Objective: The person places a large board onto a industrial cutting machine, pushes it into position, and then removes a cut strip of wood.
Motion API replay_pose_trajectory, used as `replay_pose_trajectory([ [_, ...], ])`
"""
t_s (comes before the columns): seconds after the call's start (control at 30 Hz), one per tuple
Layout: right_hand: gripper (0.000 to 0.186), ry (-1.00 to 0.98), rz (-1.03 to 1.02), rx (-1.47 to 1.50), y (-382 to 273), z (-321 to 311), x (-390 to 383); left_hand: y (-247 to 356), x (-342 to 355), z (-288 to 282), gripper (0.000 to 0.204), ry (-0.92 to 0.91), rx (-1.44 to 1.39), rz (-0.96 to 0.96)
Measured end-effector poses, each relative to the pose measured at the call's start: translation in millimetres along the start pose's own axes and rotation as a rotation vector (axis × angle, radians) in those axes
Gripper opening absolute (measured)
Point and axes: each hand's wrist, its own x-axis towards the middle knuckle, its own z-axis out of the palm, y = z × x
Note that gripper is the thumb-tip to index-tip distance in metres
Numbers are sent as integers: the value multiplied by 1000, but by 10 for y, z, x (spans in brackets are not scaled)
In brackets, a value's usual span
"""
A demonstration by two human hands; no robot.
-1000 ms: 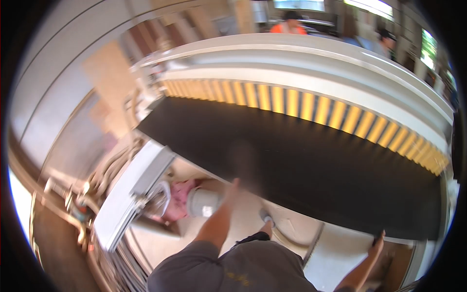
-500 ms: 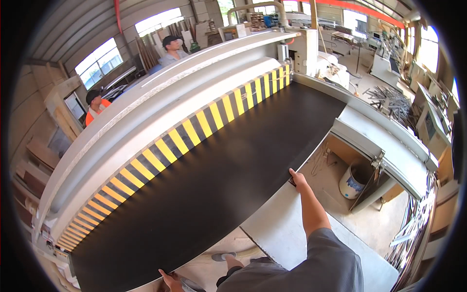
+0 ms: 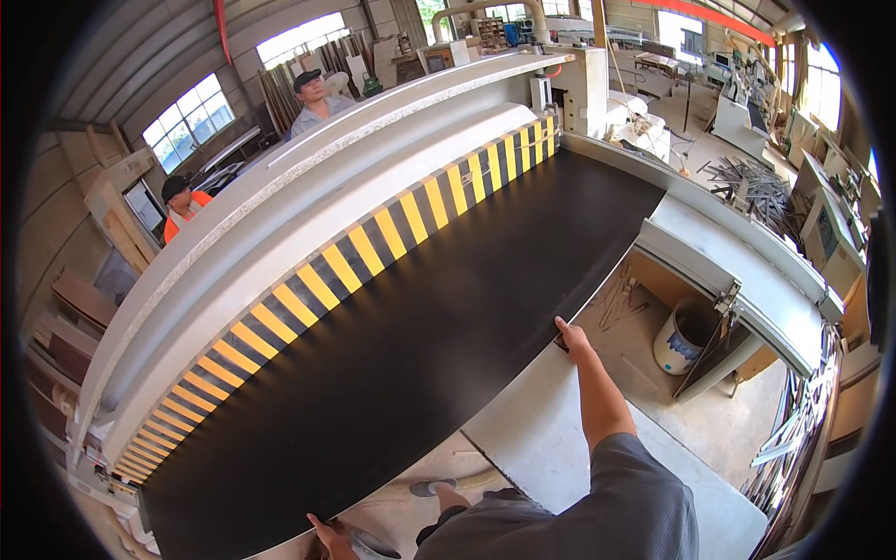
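A long black panel (image 3: 401, 345) with a pale edge lies flat on the machine bed, its far side running beneath a beam with yellow and black stripes (image 3: 341, 268). My right hand (image 3: 572, 339) grips the near edge right of the middle, thumb on top and fingers hidden underneath. Farther left, my left hand (image 3: 329, 536) holds the same edge near the bottom of the view, with its thumb over the top and its other fingers mostly out of sight.
A grey table wing (image 3: 532, 420) stands beneath my right arm. On the right, a metal rail arm (image 3: 737, 271) juts out, with a white bucket (image 3: 679, 343) on the floor below. Two people, one in grey (image 3: 317, 112) and one in orange (image 3: 184, 207), stand behind the machine. Offcut strips (image 3: 751, 191) are piled farther back.
The person in grey has shifted slightly left. My view has tilted a little; both hands keep their places on the panel's edge, and the panel looks nearly unmoved.
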Motion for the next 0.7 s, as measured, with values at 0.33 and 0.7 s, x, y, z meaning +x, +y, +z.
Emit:
replay_pose_trajectory([
  [0.33,56,39,-8,-41,92,-74,185,7,-80,78,64,15,-57,-2],
  [0.7,56,14,-13,-59,-12,-10,-7,50,-256,78,60,-20,-41,5],
])
